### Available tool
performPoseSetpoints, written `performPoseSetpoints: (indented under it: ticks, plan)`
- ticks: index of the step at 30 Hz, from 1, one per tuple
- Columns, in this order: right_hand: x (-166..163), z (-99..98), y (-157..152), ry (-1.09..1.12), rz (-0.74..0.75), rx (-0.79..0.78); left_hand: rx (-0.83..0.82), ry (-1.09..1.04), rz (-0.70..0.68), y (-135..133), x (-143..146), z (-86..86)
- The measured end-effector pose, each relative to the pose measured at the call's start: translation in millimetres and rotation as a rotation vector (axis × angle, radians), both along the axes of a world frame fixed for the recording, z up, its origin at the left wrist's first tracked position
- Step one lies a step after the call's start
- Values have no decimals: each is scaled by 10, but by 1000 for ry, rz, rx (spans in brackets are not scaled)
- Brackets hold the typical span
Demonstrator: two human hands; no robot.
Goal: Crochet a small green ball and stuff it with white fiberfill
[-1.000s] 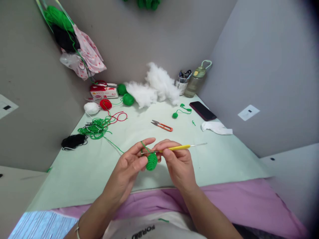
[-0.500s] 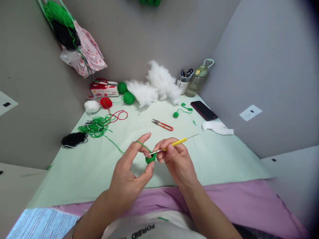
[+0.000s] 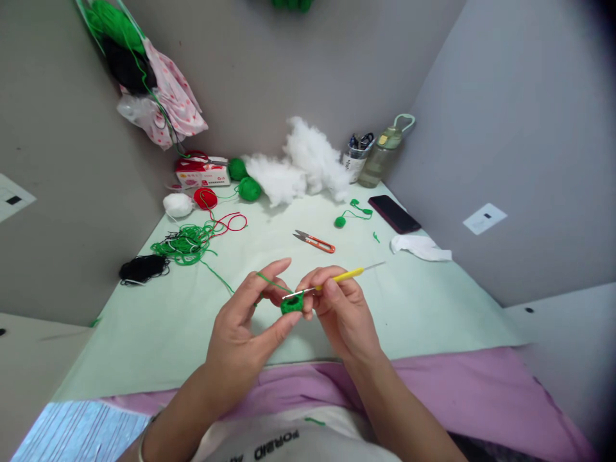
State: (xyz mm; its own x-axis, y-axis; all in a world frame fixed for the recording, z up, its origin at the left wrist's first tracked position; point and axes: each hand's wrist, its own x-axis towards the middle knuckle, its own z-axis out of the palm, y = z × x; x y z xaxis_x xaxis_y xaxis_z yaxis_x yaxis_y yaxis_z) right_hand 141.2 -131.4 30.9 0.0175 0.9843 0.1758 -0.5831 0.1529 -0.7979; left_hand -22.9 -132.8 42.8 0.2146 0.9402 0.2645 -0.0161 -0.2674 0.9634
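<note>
Between thumb and fingers, my left hand (image 3: 240, 327) pinches a small green crochet piece (image 3: 291, 303) with a dark opening in it. A strand of green yarn (image 3: 272, 280) runs from the raised left index finger down to the piece. My right hand (image 3: 344, 314) grips a yellow-handled crochet hook (image 3: 347, 275) like a pen. Its metal shaft points left and lies at the upper edge of the green piece; whether the tip passes through a stitch I cannot tell. The right fingertips touch or nearly touch the piece's right side.
Orange thread snips (image 3: 315, 242) lie ahead of my hands. Tangled green yarn (image 3: 185, 244) and a black yarn bundle (image 3: 143, 269) are at left. White stuffing (image 3: 312, 163) sits at the back, with a bottle (image 3: 380, 157), a phone (image 3: 394, 214) and a white cloth (image 3: 421, 248) at right.
My left hand has shifted slightly left and turned the green piece, so its opening faces me more. My right hand and the hook have barely moved.
</note>
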Motion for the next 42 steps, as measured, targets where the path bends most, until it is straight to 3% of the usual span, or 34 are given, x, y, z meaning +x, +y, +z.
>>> performPoseSetpoints:
  ticks: [7, 14, 20, 29, 37, 42]
  plan:
    - [-32, 11, 2, 41, -22, 3, -242, -297, -74, 94, 30, -12]
    - [-44, 24, -52, -51, -123, 30, -181, -100, -90, 58, 39, -16]
    - [-34, 17, -56, -53, -80, 56, -315, -182, -168, 99, 32, 31]
    - [82, 71, -17, -146, -55, 68, -256, -137, -141, 114, -14, 36]
    - [126, 71, -79, -257, -90, 198, -268, -80, -135, 124, -33, 45]
    - [151, 47, -135, -449, -166, 281, -234, -40, -79, 102, -22, 62]
